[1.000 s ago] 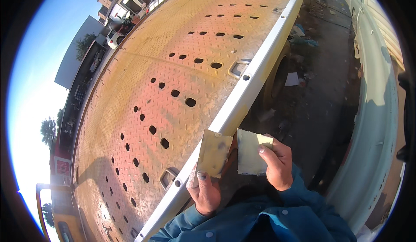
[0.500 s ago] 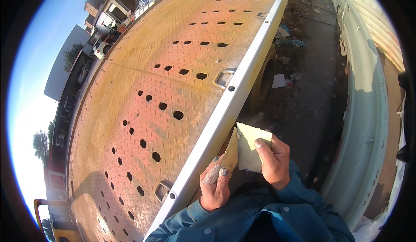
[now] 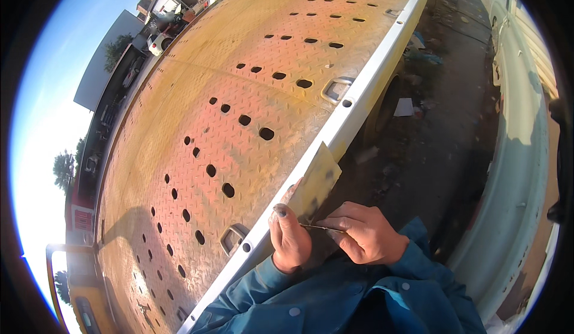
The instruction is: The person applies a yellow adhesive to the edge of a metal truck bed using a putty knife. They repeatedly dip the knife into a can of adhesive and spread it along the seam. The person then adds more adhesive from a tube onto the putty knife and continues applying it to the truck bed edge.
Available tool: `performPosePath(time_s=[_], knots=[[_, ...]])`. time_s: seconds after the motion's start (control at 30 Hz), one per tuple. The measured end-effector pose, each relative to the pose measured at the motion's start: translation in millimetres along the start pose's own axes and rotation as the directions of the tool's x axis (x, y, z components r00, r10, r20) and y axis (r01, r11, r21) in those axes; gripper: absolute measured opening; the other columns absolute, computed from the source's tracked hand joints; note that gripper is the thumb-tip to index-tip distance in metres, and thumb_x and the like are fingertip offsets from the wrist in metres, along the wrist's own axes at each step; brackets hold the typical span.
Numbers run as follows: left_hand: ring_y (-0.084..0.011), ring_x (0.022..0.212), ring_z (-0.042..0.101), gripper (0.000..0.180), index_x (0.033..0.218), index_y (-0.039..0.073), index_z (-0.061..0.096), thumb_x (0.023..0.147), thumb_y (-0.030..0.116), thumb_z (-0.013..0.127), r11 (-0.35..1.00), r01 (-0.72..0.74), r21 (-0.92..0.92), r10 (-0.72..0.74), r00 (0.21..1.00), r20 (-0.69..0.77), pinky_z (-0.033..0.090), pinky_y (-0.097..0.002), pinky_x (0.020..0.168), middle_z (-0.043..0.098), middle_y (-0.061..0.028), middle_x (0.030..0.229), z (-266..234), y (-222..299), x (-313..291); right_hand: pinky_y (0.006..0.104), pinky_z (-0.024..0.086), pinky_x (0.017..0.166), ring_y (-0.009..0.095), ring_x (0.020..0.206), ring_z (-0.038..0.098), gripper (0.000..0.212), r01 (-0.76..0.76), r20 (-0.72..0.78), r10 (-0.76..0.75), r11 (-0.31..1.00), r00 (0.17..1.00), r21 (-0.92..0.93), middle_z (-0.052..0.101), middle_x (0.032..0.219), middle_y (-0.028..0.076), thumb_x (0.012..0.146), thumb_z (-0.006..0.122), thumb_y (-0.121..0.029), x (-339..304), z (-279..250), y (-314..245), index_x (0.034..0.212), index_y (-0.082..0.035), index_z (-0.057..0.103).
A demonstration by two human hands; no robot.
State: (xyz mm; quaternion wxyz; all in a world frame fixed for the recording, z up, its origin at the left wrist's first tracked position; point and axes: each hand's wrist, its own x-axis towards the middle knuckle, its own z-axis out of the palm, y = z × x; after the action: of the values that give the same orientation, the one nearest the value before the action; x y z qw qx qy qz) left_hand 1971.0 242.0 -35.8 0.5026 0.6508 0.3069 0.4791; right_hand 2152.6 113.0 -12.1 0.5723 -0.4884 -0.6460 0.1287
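Note:
A flat, square-edged yellowish plate (image 3: 315, 181) with dark smudges stands tilted in my left hand (image 3: 291, 238). My left thumb is raised at its near side, its tip stained dark; the other fingers are partly hidden behind the plate. My right hand (image 3: 372, 236) pinches a second thin plate (image 3: 323, 227), now seen edge-on as a dark line. That plate's left end reaches the lower part of the first plate, close to the left thumb. Both hands are in front of my body, beside the truck bed's white edge rail (image 3: 305, 161).
A yellow and red tread-plate truck bed (image 3: 197, 119) with rows of oval holes fills the left. Metal tie-down loops (image 3: 233, 238) sit along its edge. Right of the rail lies littered dark ground (image 3: 418, 167), then a pale green metal side panel (image 3: 514, 172).
My right hand has turned its plate from face-on to edge-on and brought it lower against the left one. The left plate now shows more of its face. The whole view has shifted slightly.

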Motion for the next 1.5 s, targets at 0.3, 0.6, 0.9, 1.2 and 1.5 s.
performPosePath(time_s=[0.3, 0.6, 0.9, 1.2, 1.5], knots=[[-0.035, 0.135, 0.071, 0.066, 0.149, -0.006, 0.064, 0.124, 0.053, 0.046, 0.744, 0.228, -0.628, -0.382, 0.916, -0.12, 0.055, -0.0484, 0.118, 0.072, -0.0216, 0.148, 10, 62, 22, 0.0335, 0.061, 0.095, 0.017, 0.108, 0.076, 0.03, -0.073, -0.495, 0.509, 0.746, 0.704, 0.662, 0.081, 0.123, 0.012, 0.117, 0.062, -0.013, -11, -37, 13, 0.135, 0.009, 0.073], [-0.0322, 0.132, 0.073, 0.046, 0.158, -0.001, 0.058, 0.119, 0.021, 0.063, 0.592, 0.471, -0.654, -0.422, 0.872, 0.247, 0.059, -0.0513, 0.112, 0.072, -0.0169, 0.148, 33, 47, -15, 0.0332, 0.06, 0.093, 0.021, 0.113, 0.075, 0.041, -0.087, -0.584, 0.21, 0.969, 0.784, 0.231, 0.079, 0.127, 0.016, 0.122, 0.056, -0.021, 8, -11, -5, 0.147, 0.009, 0.068], [-0.0328, 0.131, 0.074, 0.05, 0.157, -0.006, 0.057, 0.118, 0.024, 0.065, 0.595, 0.392, -0.702, -0.351, 0.912, 0.212, 0.059, -0.0497, 0.112, 0.073, -0.0193, 0.149, 25, 50, 2, 0.0406, 0.065, 0.091, 0.037, 0.108, 0.079, 0.03, -0.102, -0.232, 0.057, 0.977, 0.971, -0.187, 0.078, 0.128, 0.025, 0.114, 0.069, -0.01, 6, -29, -2, 0.139, 0.007, 0.076], [-0.0339, 0.117, 0.083, 0.049, 0.144, -0.008, 0.07, 0.116, 0.032, 0.07, 0.249, 0.871, -0.423, -0.509, 0.489, 0.709, 0.068, -0.0473, 0.1, 0.081, -0.0227, 0.137, 29, 51, -21, 0.0287, 0.045, 0.052, 0.014, 0.055, 0.056, 0.051, 0.074, -0.144, 0.468, 0.165, 0.872, 0.984, 0.06, 0.072, 0.002, 0.127, 0.04, -0.046, 4, -34, 74, 0.134, -0.009, 0.075], [-0.0346, 0.119, 0.083, 0.044, 0.147, -0.006, 0.065, 0.118, 0.026, 0.066, 0.235, 0.783, -0.576, -0.565, 0.592, 0.574, 0.069, -0.0456, 0.089, 0.081, -0.0228, 0.135, 38, 66, -2, 0.0313, 0.059, 0.091, 0.011, 0.104, 0.073, 0.069, -0.377, -0.081, 0.537, 0.684, 0.839, 0.625, 0.076, 0.108, 0.005, 0.109, 0.072, -0.066, -25, -1, 54, 0.127, 0.001, 0.073]])
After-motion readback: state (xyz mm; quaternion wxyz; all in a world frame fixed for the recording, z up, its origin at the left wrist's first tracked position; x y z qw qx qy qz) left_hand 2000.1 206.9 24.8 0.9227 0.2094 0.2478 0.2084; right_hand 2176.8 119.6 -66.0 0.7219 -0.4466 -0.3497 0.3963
